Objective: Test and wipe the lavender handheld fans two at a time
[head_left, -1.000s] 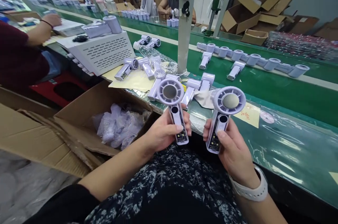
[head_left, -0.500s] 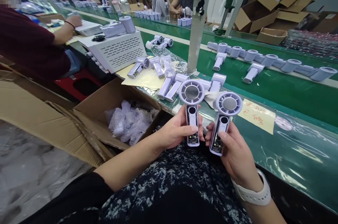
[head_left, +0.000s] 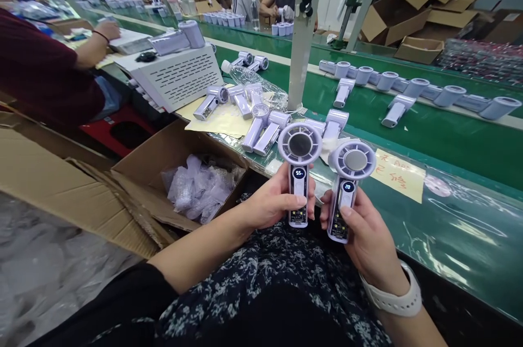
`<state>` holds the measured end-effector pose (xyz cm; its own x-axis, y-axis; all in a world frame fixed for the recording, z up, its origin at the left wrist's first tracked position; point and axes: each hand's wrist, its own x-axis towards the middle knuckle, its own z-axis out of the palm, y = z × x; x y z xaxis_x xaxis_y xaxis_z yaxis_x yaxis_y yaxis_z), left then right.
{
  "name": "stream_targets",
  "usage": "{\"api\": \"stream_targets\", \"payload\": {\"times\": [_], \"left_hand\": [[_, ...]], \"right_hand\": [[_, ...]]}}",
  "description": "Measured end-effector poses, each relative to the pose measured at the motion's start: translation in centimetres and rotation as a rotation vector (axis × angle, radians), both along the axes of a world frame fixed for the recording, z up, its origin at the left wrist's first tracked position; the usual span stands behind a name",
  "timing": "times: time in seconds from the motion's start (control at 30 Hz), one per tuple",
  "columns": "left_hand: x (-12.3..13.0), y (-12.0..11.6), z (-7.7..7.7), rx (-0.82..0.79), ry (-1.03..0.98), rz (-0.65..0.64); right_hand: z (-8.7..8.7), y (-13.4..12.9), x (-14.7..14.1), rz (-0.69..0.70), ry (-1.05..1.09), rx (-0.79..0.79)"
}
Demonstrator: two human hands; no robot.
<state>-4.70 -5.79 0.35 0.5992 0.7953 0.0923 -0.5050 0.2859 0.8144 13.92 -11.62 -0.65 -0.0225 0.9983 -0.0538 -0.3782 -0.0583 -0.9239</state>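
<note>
My left hand (head_left: pixel 274 201) is closed around the handle of a lilac handheld fan (head_left: pixel 299 172), thumb on its front; its small round display reads 55. Beside it, my right hand (head_left: pixel 365 227) grips a second lilac handheld fan (head_left: pixel 352 164), whose lit display reads 20. The right thumb rests on that handle below the display. Both fans stand roughly upright, round heads up, with dark see-through panels baring circuit boards. Just beyond the fan heads, several more lilac fans (head_left: pixel 255 128) lie on the bench, some on yellow paper (head_left: pixel 200 123).
A cardboard box (head_left: pixel 141 172) with bubble-wrapped pieces sits at left below the bench edge. A metal post (head_left: pixel 301 36) rises beyond my hands. A vented white instrument (head_left: pixel 183 77) stands left. The green conveyor (head_left: pixel 359 113) carries a row of fans. A co-worker's arm (head_left: pixel 92 50) is at far left.
The round displays on both fans, dark before, are now lit with numbers. Both hands keep their grip and have hardly moved; the camera view has shifted slightly.
</note>
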Motion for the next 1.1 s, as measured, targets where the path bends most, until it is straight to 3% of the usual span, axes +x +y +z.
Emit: {"api": "stream_targets", "payload": {"times": [0.23, 0.33, 0.43, 0.8, 1.1], "left_hand": [[0.3, 0.4, -0.9, -0.065, -0.024, 0.113], [0.1, 0.8, -0.7, -0.011, -0.031, 0.056], [-0.1, 1.2, -0.4, 0.048, 0.012, 0.047], [0.4, 1.1, -0.4, -0.013, 0.085, 0.073], [0.5, 1.1, 0.0, 0.045, 0.045, 0.065]], "right_hand": [[-0.3, -0.1, 0.0, 0.009, 0.027, 0.008], [0.0, -0.5, 0.2, 0.067, -0.020, 0.026], [0.5, -0.7, 0.2, 0.014, -0.071, 0.055], [0.5, -0.1, -0.3, -0.042, 0.011, -0.023], [0.8, -0.4, 0.5, 0.015, -0.001, -0.026]]}}
